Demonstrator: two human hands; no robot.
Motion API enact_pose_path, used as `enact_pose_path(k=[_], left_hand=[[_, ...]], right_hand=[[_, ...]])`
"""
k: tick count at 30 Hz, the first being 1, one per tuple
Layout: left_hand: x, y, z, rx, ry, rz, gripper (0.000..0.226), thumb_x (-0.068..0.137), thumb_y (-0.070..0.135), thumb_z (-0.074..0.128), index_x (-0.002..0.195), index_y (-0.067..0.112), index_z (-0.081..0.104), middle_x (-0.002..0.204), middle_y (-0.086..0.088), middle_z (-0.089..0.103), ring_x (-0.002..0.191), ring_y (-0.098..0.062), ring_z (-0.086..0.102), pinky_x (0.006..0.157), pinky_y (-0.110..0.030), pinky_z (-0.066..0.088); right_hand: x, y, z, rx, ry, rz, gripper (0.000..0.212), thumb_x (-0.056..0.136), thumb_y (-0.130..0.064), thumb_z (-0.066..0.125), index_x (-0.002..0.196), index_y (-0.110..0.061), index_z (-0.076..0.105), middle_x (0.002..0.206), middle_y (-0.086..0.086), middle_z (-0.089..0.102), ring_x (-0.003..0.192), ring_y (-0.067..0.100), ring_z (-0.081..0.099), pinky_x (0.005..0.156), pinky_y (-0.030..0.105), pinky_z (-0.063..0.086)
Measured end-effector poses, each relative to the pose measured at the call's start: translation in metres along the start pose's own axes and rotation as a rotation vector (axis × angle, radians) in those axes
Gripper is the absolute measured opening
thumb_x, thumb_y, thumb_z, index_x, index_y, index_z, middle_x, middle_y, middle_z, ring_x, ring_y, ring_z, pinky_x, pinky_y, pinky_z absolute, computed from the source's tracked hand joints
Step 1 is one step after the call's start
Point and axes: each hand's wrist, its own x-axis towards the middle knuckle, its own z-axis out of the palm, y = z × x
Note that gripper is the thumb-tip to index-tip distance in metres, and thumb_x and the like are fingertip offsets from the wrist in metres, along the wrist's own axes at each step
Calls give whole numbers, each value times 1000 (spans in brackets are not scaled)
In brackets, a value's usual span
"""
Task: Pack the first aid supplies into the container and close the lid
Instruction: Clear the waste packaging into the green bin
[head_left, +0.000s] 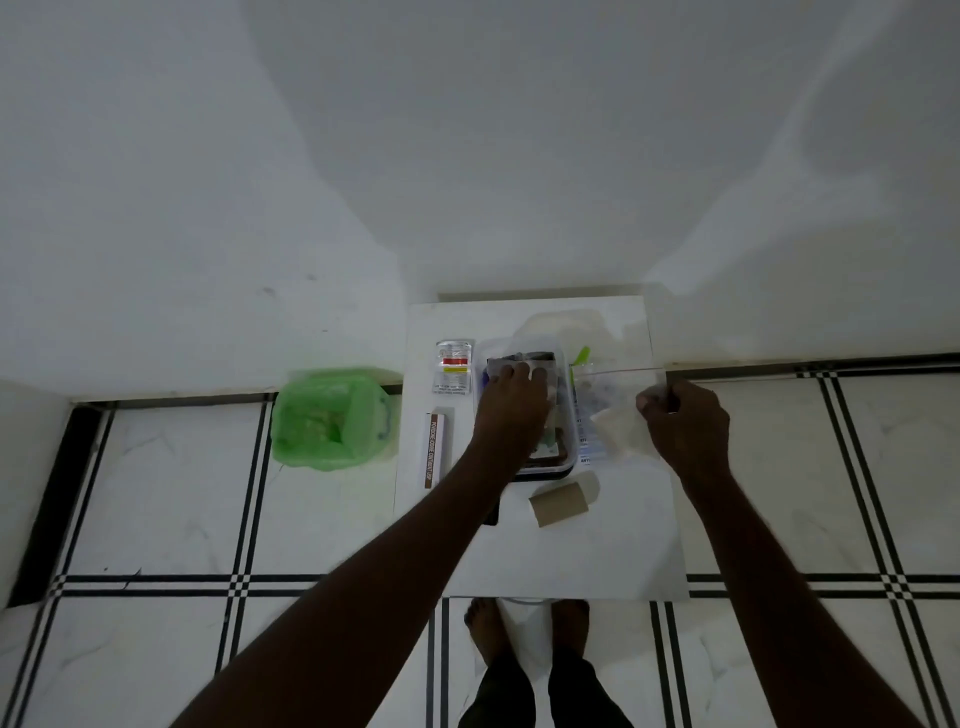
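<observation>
A clear plastic container (563, 415) stands on the small white table (571, 551), with dark and grey supplies inside. My left hand (511, 402) reaches into it and presses on a grey packet (506, 364). My right hand (683, 421) pinches the edge of a clear zip bag (608, 410) lying right of the container. A clear lid (566, 319) lies behind the container. A sachet with a red stripe (453, 366) and a long ointment box (435, 449) lie to the left. A brown bandage roll (560, 504) lies in front.
A bin lined with a green bag (327, 415) stands on the floor left of the table. A green item (581, 356) shows beside the container. White walls close in behind the table. My bare feet (524, 629) stand at the table's front edge.
</observation>
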Motion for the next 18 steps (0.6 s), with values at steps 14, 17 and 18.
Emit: enact_pose_path(k=[14,17,18], left_hand=[[-16,11,-14,-186,164,-292,33,94,24,59,123,9,57,110,-10,72,94,-26,72,71,-31,56],[-32,4,-43,-339,283,-418,27,93,23,57,117,14,64,102,-6,75,86,-22,74,51,-17,44],[-38,-1,-52,-404,318,-465,24,90,20,59,112,15,67,98,-5,76,83,-22,74,50,-18,41]], right_hand=[[-8,-2,4,6,-82,14,14,88,-18,66,92,-6,72,91,10,72,83,22,61,78,29,43],[-9,-15,5,22,-79,-42,13,87,-17,66,90,-5,71,90,10,73,83,24,64,76,31,47],[-10,-22,7,23,-80,-74,12,87,-17,66,89,-5,71,88,9,73,83,25,66,74,30,47]])
